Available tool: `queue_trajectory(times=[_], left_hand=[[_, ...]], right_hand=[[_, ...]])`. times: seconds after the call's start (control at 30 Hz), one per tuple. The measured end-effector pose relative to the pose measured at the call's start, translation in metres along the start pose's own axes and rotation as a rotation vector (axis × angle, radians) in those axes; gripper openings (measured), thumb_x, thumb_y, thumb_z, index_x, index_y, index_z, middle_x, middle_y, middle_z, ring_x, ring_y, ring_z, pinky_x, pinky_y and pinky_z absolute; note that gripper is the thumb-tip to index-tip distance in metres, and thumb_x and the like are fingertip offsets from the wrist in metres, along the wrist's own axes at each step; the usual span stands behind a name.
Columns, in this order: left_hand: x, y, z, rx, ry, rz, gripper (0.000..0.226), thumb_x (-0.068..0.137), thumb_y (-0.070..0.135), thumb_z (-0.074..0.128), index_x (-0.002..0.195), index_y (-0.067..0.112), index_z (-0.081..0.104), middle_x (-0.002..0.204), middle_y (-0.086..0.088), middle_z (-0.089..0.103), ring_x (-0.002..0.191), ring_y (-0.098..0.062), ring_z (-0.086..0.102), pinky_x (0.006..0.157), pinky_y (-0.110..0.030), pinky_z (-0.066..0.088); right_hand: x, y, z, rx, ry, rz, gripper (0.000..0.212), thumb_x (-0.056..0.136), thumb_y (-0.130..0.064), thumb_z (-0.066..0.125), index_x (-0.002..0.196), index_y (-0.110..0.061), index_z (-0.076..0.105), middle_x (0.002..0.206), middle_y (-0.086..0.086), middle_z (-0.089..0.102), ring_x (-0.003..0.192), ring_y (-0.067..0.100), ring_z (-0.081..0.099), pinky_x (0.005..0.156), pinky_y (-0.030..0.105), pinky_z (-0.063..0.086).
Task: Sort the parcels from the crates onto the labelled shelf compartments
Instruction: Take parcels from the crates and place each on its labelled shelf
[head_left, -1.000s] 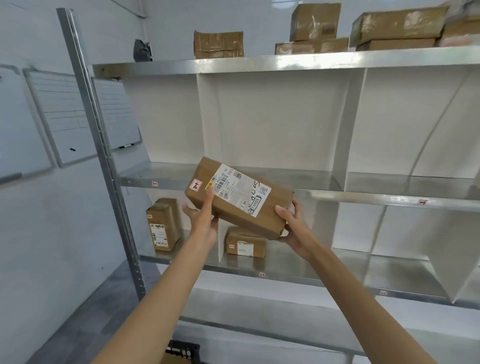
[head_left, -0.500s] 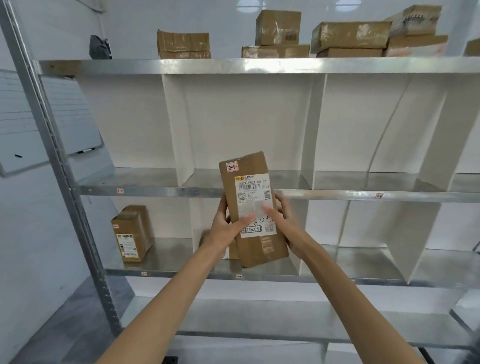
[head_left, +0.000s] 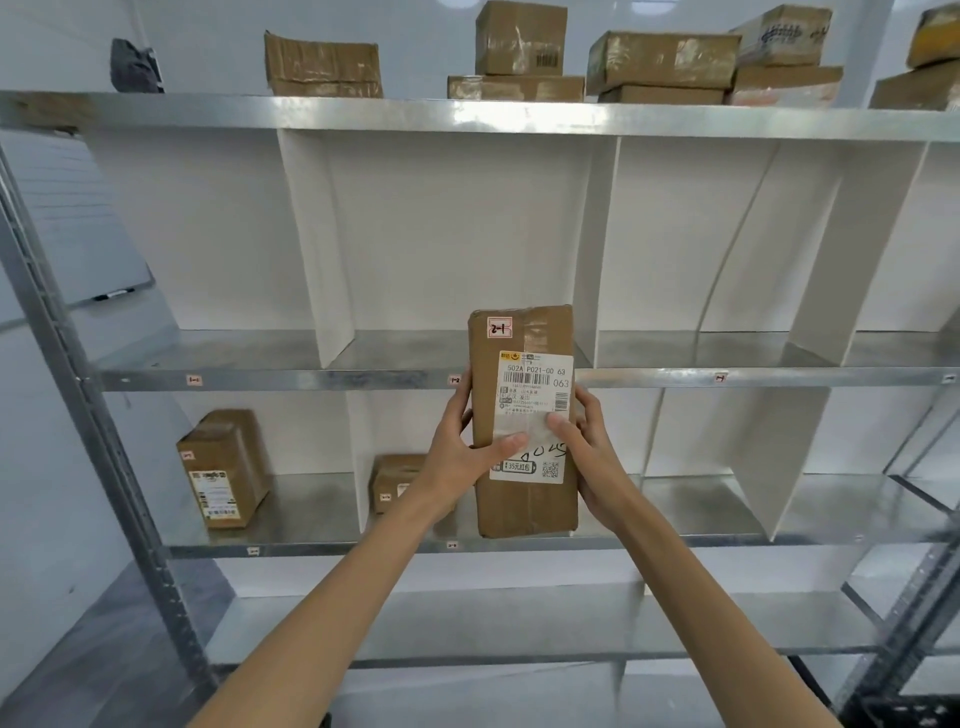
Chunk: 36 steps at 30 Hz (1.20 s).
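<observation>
Steel shelf (head_left: 311, 379): split by white dividers (head_left: 317, 249) into labelled compartments.
Parcel (head_left: 524, 509): held upright before the middle tiers, marked "2-1".
Left hand (head_left: 457, 457): wrapped round its left edge.
Right hand (head_left: 597, 457): wrapped round its right edge.

You have a single head camera, facing the shelf unit (head_left: 675, 375) close up. Its top board (head_left: 311, 111) spans 12 o'clock.
</observation>
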<state>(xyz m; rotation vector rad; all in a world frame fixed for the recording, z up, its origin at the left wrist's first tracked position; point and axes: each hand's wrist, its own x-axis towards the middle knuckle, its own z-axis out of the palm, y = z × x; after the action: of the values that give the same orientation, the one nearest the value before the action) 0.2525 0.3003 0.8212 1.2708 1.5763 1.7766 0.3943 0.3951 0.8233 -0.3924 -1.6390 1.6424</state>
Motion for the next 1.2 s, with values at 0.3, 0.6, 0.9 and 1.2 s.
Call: queue_trajectory(times=[0.3, 0.6, 0.9, 1.2], left_hand=[[0.0, -0.007, 0.007, 0.083, -0.028, -0.031, 0.104, 0.058, 0.051, 0.083, 0.144, 0.039, 0.026, 0.141, 0.011, 0.045, 0.128, -0.011, 0.044, 0.094, -0.041, 0.052], [-0.014, -0.028, -0.018, 0.078, 0.005, -0.099, 0.09, 0.066, 0.037, 0.083, 0.14, 0.041, 0.032, 0.141, 0.006, 0.048, 0.128, -0.018, 0.046, 0.091, -0.045, 0.053], [-0.037, -0.045, -0.098, 0.109, 0.124, -0.149, 0.086, 0.07, 0.031, 0.081, 0.141, 0.035, 0.033, 0.135, 0.007, 0.049, 0.12, -0.013, 0.05, 0.088, -0.039, 0.055], [-0.065, -0.054, -0.162, 0.026, 0.321, -0.218, 0.05, 0.09, 0.036, 0.057, 0.137, 0.029, 0.04, 0.122, 0.004, 0.057, 0.093, -0.005, 0.062, 0.063, -0.015, 0.054]], right_hand=[[-0.009, 0.01, -0.006, -0.005, 0.071, 0.019, 0.058, 0.083, -0.034, 0.058, 0.134, -0.025, 0.032, 0.123, 0.004, 0.061, 0.103, 0.023, 0.066, 0.081, 0.039, 0.057], [-0.009, 0.037, 0.014, -0.008, 0.104, 0.13, 0.041, 0.092, -0.024, 0.057, 0.127, -0.029, 0.037, 0.118, 0.003, 0.062, 0.097, 0.019, 0.068, 0.073, 0.033, 0.057], [0.002, 0.072, 0.092, 0.007, 0.026, 0.211, 0.043, 0.091, -0.025, 0.058, 0.129, -0.026, 0.038, 0.12, 0.004, 0.062, 0.094, 0.019, 0.069, 0.07, 0.035, 0.058], [0.012, 0.114, 0.16, 0.071, -0.115, 0.279, 0.064, 0.075, -0.039, 0.068, 0.13, -0.03, 0.037, 0.127, 0.005, 0.058, 0.11, 0.025, 0.062, 0.082, 0.048, 0.057]])
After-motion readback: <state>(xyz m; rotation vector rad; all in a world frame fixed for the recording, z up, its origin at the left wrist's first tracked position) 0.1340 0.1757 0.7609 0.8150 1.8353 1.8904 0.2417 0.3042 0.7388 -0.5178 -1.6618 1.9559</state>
